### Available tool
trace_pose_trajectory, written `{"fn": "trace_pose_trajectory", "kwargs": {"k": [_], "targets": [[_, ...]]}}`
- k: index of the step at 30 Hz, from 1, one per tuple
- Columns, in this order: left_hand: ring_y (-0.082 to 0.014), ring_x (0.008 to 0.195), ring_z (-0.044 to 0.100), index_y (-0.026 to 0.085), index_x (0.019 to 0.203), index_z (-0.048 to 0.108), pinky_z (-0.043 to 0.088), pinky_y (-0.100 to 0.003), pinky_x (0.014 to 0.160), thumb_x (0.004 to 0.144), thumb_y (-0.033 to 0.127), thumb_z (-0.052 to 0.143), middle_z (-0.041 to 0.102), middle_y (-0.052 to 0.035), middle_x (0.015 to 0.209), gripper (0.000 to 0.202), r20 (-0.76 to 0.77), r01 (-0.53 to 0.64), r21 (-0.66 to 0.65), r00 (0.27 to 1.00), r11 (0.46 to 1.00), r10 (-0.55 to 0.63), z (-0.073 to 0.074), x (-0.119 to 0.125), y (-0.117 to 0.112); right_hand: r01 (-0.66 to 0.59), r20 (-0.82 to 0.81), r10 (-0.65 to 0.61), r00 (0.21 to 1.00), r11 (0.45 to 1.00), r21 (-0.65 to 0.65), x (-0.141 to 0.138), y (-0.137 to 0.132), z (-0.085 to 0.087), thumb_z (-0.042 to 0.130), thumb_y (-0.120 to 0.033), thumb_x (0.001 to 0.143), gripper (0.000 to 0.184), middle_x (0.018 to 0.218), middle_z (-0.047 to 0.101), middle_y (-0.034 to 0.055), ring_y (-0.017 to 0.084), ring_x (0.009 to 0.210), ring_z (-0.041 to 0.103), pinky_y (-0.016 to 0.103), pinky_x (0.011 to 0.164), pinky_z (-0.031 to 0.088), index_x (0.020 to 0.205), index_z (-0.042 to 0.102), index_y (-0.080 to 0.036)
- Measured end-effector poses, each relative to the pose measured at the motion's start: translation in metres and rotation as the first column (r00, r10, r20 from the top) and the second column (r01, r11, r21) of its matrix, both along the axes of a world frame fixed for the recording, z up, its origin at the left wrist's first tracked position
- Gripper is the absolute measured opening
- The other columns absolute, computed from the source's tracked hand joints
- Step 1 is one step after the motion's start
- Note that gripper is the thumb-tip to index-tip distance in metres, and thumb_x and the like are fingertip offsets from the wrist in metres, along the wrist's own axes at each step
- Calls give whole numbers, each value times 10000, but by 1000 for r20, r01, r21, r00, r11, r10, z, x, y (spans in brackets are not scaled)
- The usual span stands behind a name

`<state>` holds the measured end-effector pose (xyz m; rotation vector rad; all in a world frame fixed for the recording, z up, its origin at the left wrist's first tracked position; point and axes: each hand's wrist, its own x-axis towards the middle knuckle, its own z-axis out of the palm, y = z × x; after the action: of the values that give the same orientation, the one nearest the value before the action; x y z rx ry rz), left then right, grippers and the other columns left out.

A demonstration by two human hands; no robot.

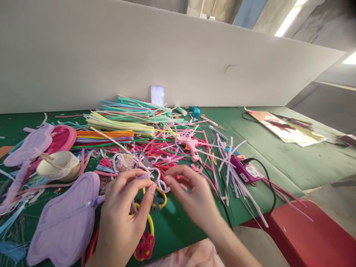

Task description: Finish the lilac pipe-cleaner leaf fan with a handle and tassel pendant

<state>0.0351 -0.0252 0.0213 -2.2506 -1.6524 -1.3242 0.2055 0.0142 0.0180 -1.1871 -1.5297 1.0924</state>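
Note:
My left hand [122, 211] is closed in a pinch around a lilac pipe cleaner [144, 176], part of which looks coiled near the fingertips. A curled loose strand of it hangs between the two hands. On the right, the thumb and forefinger of my right hand [194, 196] come together at that strand; the exact contact is partly hidden. Under the hands lie yellow scissors [151, 224] with a dark pink flower shape [145, 246] by one handle. A lilac wing-shaped piece [65, 218] with a bead lies left of my left hand.
Bundles of coloured pipe cleaners [119, 124] fill the green table's middle. A pink glue gun [190, 146] and a purple power socket [244, 170] with a black cord lie right. A tape roll [59, 167] sits left; a lit phone [157, 95] leans on the grey partition [139, 55]. A red stool [314, 233] stands right.

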Motion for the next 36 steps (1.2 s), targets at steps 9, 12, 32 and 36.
{"fn": "trace_pose_trajectory", "kwargs": {"k": [9, 12, 32, 36], "targets": [[-176, 963, 580, 226, 930, 583, 428, -312, 854, 914, 140, 568, 586, -38, 1048, 89, 18, 28, 30, 999, 999, -29, -4, 2, -2, 243, 881, -157, 446, 969, 50, 53, 117, -1, 625, -493, 847, 364, 785, 709, 142, 282, 815, 684, 305, 646, 425, 729, 653, -150], [-184, 965, 577, 228, 934, 582, 431, -323, 854, 909, 128, 569, 583, -44, 1056, 104, 13, 26, 26, 1000, 999, -27, -4, 1, -2, 245, 894, -158, 418, 968, 57, 46, 123, -11, 616, -461, 833, 313, 804, 708, 118, 262, 816, 689, 286, 623, 419, 758, 658, -161], [-173, 973, 623, 228, 946, 609, 486, -305, 859, 878, 95, 611, 622, -36, 1072, 149, 15, -23, 66, 1000, 998, 22, 1, -11, -5, 380, 366, -467, 805, 880, 286, 42, 22, 27, 626, -441, 707, 312, 470, 425, -67, 92, 425, 358, 209, 374, 283, 620, 414, -230], [-178, 971, 628, 220, 955, 606, 494, -317, 863, 863, 69, 619, 628, -46, 1058, 177, 2, -20, 80, 1000, 997, 20, -2, -10, -7, 392, 317, -500, 806, 852, 346, 23, 0, 17, 621, -357, 700, 337, 430, 330, -94, 69, 400, 281, 196, 348, 224, 566, 333, -245]]}}
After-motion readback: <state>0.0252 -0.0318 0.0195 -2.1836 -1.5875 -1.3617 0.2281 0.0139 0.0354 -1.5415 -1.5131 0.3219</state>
